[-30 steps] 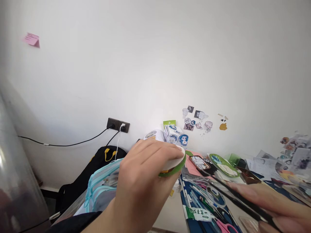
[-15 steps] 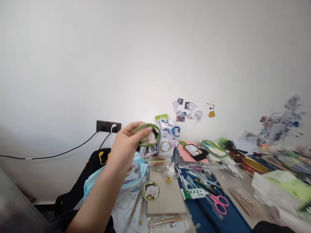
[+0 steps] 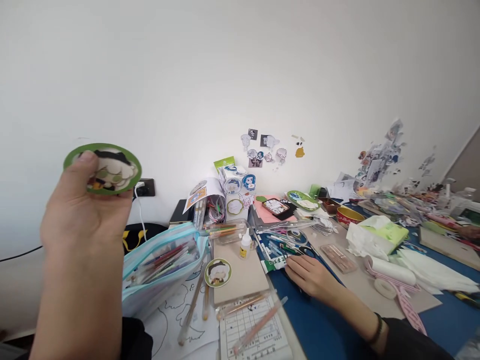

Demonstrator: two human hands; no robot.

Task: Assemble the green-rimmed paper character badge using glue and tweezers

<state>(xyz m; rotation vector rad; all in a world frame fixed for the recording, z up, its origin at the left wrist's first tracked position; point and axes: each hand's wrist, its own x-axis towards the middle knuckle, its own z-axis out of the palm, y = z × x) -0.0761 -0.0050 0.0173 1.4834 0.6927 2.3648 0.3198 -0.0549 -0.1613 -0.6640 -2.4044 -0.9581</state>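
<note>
My left hand [image 3: 88,210] is raised at the left, in front of the wall. It grips a round green-rimmed paper cutout [image 3: 112,170] of a chibi figure with white hair and a black hat, thumb on the front and fingers behind. My right hand [image 3: 309,275] lies palm down on the blue mat, fingers stretched out, beside a green-and-white tube [image 3: 273,264]. A dark object shows partly beneath it; the scissors seen earlier are hidden. A matching round cutout [image 3: 218,273] lies on a beige board [image 3: 243,280], near a small glue bottle [image 3: 245,245].
A light-blue pencil case [image 3: 165,270] full of pens stands open at the left. Beyond the mat are a white box [image 3: 240,192] with stickers, a green palette [image 3: 303,200], a red-and-yellow bowl [image 3: 349,216] and tissues [image 3: 371,235]. Another person's hand [image 3: 468,232] shows at the far right.
My left hand has carried the cutout left and closer to the camera, tilting its printed face toward me. My right hand has come into view over the mat, covering the pink scissors. The view has shifted.
</note>
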